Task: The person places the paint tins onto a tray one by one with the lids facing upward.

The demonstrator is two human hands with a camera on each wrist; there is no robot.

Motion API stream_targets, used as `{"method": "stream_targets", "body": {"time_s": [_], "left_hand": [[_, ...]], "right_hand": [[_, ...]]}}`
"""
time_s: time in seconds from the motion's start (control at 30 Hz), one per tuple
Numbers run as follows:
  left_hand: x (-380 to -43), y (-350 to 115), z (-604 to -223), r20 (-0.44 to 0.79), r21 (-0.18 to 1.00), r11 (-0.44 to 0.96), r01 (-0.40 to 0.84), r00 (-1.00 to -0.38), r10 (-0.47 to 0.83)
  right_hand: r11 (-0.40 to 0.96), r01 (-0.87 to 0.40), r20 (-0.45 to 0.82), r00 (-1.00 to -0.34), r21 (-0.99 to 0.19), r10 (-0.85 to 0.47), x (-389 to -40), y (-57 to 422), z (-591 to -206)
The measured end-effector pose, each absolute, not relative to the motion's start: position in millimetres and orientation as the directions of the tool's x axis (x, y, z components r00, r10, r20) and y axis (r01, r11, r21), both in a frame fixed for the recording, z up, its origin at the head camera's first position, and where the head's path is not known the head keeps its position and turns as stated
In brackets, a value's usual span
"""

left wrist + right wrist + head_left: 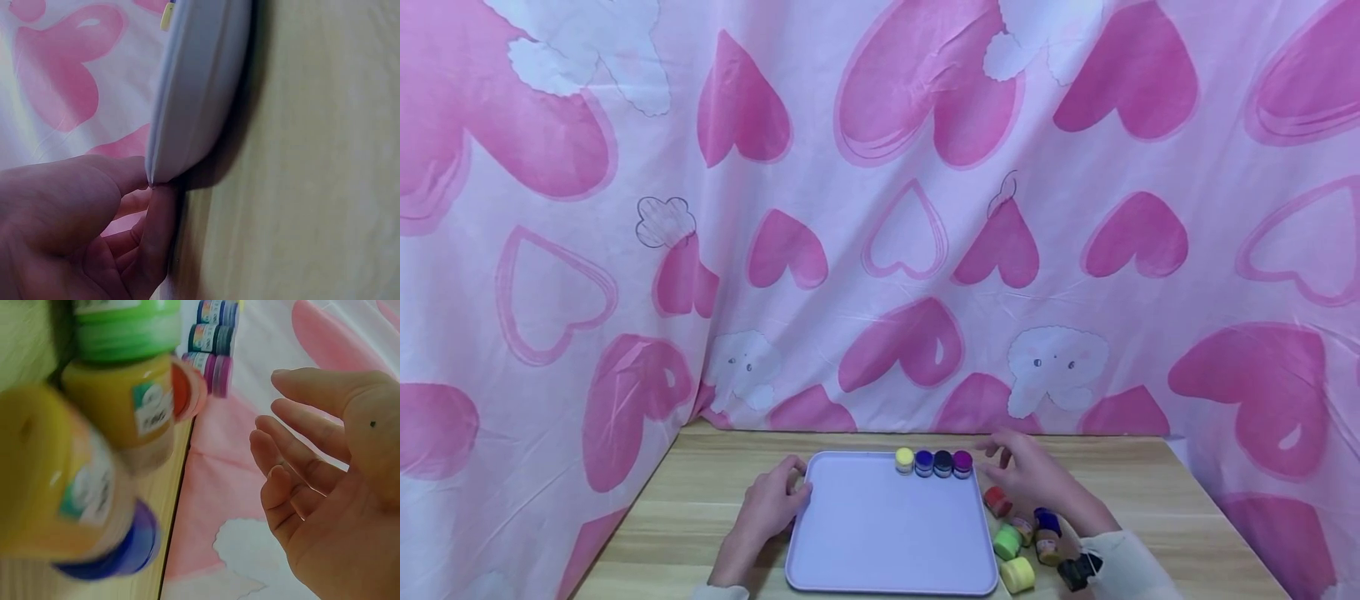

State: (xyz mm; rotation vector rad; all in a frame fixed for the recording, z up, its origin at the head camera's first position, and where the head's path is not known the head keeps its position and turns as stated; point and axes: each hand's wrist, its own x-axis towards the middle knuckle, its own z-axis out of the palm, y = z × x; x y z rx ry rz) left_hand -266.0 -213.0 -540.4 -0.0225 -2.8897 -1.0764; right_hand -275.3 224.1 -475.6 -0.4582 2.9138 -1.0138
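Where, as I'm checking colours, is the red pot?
In the head view, the red pot lies just right of the tray, below the right hand.

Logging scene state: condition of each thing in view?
Tray, resting on the table
Left hand, pinching the tray
Right hand, holding nothing
Yellow jar, upright on tray
Blue jar, upright on tray
Black jar, upright on tray
Purple jar, upright on tray
Loose jars, jumbled on the table
Curtain, hanging

Right wrist view: nearest yellow jar [53,478] blurred, cut by left edge; green jar [128,337] cut at top.
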Motion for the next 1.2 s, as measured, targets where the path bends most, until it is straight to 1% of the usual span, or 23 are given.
{"method": "stream_targets", "body": {"time_s": [0.3, 0.53, 0.63, 0.73, 0.83, 0.93, 1.2], "left_hand": [[-268.2, -211.7, -539.0, 0.076, 0.641, 0.766, 0.045, -0.997, -0.006], [-269.0, -212.2, -539.5, 0.057, 0.639, 0.769, 0.028, -0.998, -0.011], [-268.4, -213.1, -540.4, 0.051, 0.644, 0.765, 0.025, -0.999, -0.011], [-267.8, -213.5, -540.9, 0.054, 0.645, 0.763, 0.028, -0.998, -0.009], [-267.4, -213.6, -541.3, 0.059, 0.643, 0.765, 0.032, -0.998, -0.008], [-267.2, -213.4, -541.3, 0.059, 0.641, 0.767, 0.03, -0.998, -0.009], [-267.2, -213.0, -539.9, 0.044, 0.641, 0.767, 0.019, -0.999, -0.012]], "right_hand": [[0.745, -0.315, 0.1, -0.942, -0.589, -0.319, -267.4, 246.9, -488.8], [0.723, -0.36, 0.112, -0.923, -0.59, -0.369, -258.6, 254.6, -498.7], [0.719, -0.336, 0.063, -0.924, -0.608, -0.378, -255.6, 254.6, -501.8], [0.717, -0.275, -0.009, -0.931, -0.64, -0.365, -253.0, 253.4, -503.5], [0.713, -0.236, -0.051, -0.933, -0.66, -0.357, -251.8, 252.4, -505.0], [0.715, -0.23, -0.06, -0.933, -0.66, -0.355, -251.0, 252.1, -506.4], [0.741, -0.252, -0.037, -0.936, -0.622, -0.349, -250.4, 253.4, -511.6]]}}
